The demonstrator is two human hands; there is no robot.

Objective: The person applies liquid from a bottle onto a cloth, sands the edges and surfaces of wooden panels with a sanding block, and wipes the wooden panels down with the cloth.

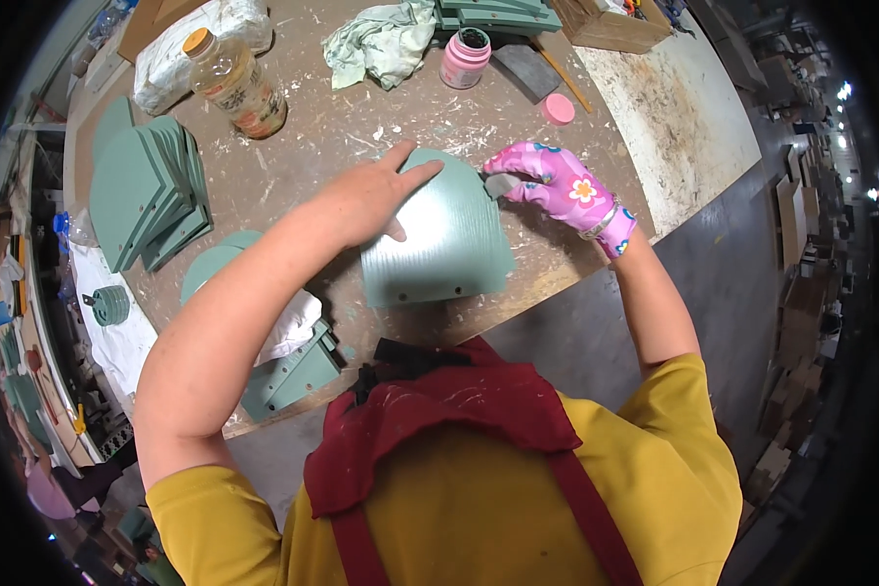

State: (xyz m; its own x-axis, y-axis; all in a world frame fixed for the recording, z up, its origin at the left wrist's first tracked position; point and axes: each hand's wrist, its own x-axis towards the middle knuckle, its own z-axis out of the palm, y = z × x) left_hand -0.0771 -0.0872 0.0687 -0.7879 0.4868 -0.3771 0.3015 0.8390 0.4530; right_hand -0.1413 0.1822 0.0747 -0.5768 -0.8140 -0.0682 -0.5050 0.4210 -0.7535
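A green painted panel [435, 244] with a rounded far end and small holes along its near edge lies in front of me on the worktable. My bare left hand [373, 197] rests on its upper left part, fingers spread. At the panel's right edge is my right hand [557, 188], in a pink flowered glove. Its fingers are closed on a small greyish pad [501, 185] touching that edge; I cannot make out its exact kind. Beyond the panel stand an open pink jar [466, 61] with dark contents and its pink lid [558, 108].
Stacked green panels [132, 200] lie at the left, near an orange-capped bottle [239, 88]. A stained cloth [381, 44], a grey block [524, 72] and a thin wooden stick [563, 76] lie at the back. More green parts [293, 376] sit by my left forearm.
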